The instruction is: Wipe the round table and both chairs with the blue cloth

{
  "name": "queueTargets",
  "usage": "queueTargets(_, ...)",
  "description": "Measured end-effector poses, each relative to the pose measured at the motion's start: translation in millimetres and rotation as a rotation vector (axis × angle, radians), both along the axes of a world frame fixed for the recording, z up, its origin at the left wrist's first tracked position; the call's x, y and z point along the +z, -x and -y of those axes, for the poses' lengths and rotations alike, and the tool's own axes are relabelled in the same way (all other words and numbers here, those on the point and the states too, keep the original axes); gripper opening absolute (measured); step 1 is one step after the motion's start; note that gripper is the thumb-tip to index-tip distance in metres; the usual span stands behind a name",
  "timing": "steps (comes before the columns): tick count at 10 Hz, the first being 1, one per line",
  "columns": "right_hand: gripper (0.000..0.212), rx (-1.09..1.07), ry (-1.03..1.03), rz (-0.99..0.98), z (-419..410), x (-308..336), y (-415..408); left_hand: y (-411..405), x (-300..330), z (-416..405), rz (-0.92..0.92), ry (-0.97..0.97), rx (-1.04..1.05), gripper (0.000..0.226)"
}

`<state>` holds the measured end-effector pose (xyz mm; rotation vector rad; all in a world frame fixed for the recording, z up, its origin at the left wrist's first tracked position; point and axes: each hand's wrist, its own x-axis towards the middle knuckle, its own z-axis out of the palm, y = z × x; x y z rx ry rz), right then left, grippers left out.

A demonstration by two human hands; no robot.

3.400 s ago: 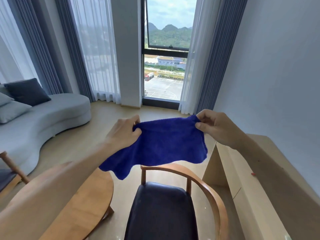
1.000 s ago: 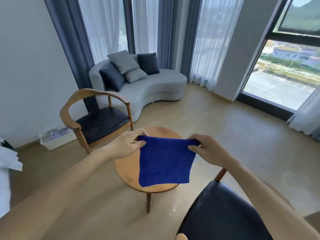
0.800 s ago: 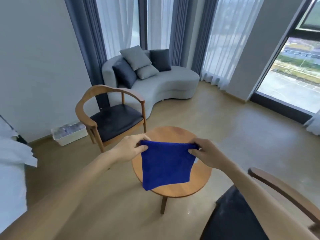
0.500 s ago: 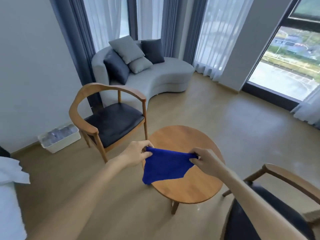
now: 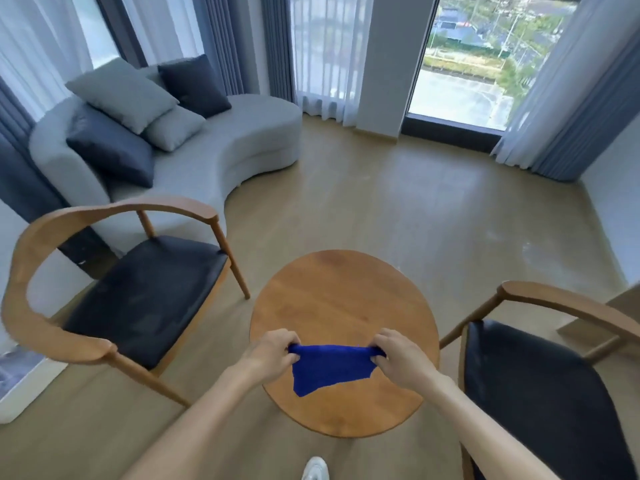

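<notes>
The blue cloth [image 5: 329, 367] hangs stretched between my two hands, low over the near part of the round wooden table [image 5: 343, 299]. My left hand [image 5: 272, 355] pinches its left upper corner and my right hand [image 5: 398, 356] pinches the right one. One wooden armchair with a dark seat [image 5: 138, 292] stands left of the table. The second armchair [image 5: 540, 393] stands to the right, partly cut off by the frame's edge.
A grey curved sofa [image 5: 214, 154] with several cushions stands beyond the left chair. Curtains and a tall window [image 5: 460, 60] line the far wall. A white box [image 5: 24, 382] sits on the floor at far left. My shoe [image 5: 315, 469] shows below the table.
The view turned from the window to the table and tilted down, closer to it. Both hands lowered the cloth toward the tabletop, still holding it by its corners.
</notes>
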<state>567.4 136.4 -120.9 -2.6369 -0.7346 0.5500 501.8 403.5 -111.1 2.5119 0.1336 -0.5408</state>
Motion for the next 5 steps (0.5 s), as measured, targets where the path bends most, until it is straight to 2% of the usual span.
queueTargets(3, 0.014, -0.238, 0.059, -0.202, -20.2, -46.5, -44.3, -108.0, -48.8, -19.2, -0.192, -0.013, -0.163, 0.010)
queueTargets(4, 0.021, -0.393, 0.055, -0.178, -26.5, -74.3, -81.0, -153.8, -81.7, -17.6, -0.156, -0.041, -0.134, 0.030)
queueTargets(5, 0.031, -0.560, 0.069, -0.127, -25.9, -87.5, -111.6, -188.0, -97.6, -19.7, -0.081, -0.072, -0.071, 0.040)
